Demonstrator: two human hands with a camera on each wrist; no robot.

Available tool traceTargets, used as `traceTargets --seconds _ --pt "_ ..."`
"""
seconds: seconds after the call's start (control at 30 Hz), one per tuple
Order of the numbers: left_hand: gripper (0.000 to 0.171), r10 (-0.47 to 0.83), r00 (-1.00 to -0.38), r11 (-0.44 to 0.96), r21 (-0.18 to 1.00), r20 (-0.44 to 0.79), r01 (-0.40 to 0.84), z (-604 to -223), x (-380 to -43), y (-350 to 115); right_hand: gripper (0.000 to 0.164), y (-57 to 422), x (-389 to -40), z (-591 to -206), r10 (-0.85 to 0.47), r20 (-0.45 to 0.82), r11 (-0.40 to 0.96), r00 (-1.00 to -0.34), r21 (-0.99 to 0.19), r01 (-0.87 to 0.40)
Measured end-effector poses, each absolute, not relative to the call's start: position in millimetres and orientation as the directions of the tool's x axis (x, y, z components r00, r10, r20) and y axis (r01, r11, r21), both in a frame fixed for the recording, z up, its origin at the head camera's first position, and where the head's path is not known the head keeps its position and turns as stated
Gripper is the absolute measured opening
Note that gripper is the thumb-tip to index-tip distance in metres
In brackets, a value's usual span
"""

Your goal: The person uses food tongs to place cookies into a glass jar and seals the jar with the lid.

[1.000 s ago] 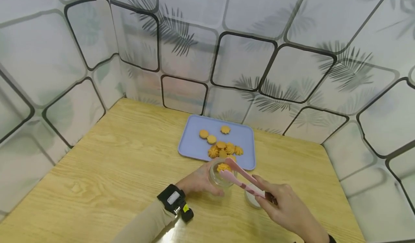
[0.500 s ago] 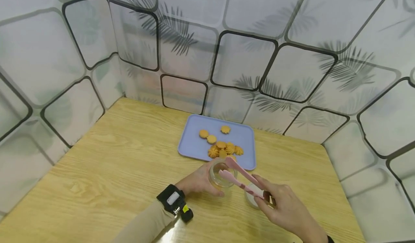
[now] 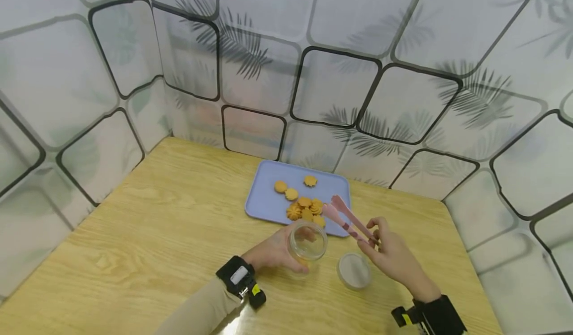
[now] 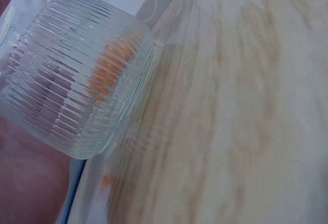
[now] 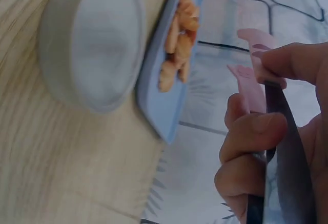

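Note:
My left hand (image 3: 279, 250) grips a clear glass jar (image 3: 309, 240) by its side, its mouth facing up in the head view. Through the ribbed wall of the jar (image 4: 77, 70) in the left wrist view, an orange-brown cookie (image 4: 110, 65) shows near the bottom. My right hand (image 3: 394, 255) holds pink tongs (image 3: 349, 220), whose parted tips hang above the near right part of the blue tray (image 3: 264, 196). Nothing is visible between those tips. Several cookies (image 3: 306, 208) lie clustered on the tray, with a few more apart behind them.
A round whitish lid (image 3: 353, 271) lies on the wooden table (image 3: 179, 210), right of the jar and below my right hand. Patterned curtain walls (image 3: 255, 86) stand behind the tray and along both sides of the table.
The cookie between the tongs' tips has dropped into the jar. The tongs have since moved away from the jar's mouth, up and right over the tray. My left hand stays with the jar.

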State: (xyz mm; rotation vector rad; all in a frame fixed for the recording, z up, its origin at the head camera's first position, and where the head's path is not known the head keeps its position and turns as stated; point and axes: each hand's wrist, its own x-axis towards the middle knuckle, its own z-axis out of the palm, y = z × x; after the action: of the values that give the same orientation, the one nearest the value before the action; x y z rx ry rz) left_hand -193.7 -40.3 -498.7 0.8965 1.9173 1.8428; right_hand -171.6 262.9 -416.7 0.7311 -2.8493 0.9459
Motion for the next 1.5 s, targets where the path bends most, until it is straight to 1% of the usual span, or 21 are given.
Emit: traceTargets --seconds 0.17,0.3,0.5,0.67,0.8,0.97,1.17,1.5 --pt "0.092 0.636 -0.754 -0.025 0.981 0.164 0.193 -501.3 -192.6 -39.1 0.035 263.7 -181.3 -436.4 -0.408 0.084 0.746 -0.909 -0.544 -0.385" --pt "0.093 0.632 -0.757 -0.034 0.981 0.169 0.191 -500.9 -192.7 -38.2 0.037 259.9 -184.2 -443.4 -0.394 0.026 0.768 -0.919 -0.54 -0.345" --pt "0.091 0.633 -0.756 -0.049 0.983 0.169 0.179 -499.6 -193.7 -39.1 0.034 254.5 -185.9 -445.6 -0.39 -0.022 0.8 -0.921 -0.503 -0.327" --pt "0.091 0.644 -0.746 -0.038 0.981 0.171 0.192 -499.0 -195.0 -38.0 0.034 254.3 -186.3 -442.6 -0.406 -0.059 0.796 -0.912 -0.513 -0.321" --pt "0.091 0.636 -0.751 -0.031 0.978 0.179 0.207 -498.5 -196.7 -37.6 0.033 251.1 -188.6 -444.2 -0.418 -0.044 0.786 -0.907 -0.518 -0.337" --pt "0.09 0.641 -0.749 -0.006 0.977 0.168 0.214 -497.1 -195.4 -39.3 0.026 244.6 -187.8 -453.8 -0.434 0.007 0.754 -0.901 -0.544 -0.367" --pt "0.091 0.641 -0.754 -0.006 0.983 0.144 0.183 -498.0 -192.0 -45.9 0.016 240.3 -184.5 -458.9 -0.422 -0.017 0.743 -0.907 -0.58 -0.335" --pt "0.091 0.646 -0.749 -0.02 0.985 0.146 0.174 -498.1 -193.7 -40.8 0.014 252.2 -181.1 -449.5 -0.396 -0.015 0.763 -0.918 -0.561 -0.32"
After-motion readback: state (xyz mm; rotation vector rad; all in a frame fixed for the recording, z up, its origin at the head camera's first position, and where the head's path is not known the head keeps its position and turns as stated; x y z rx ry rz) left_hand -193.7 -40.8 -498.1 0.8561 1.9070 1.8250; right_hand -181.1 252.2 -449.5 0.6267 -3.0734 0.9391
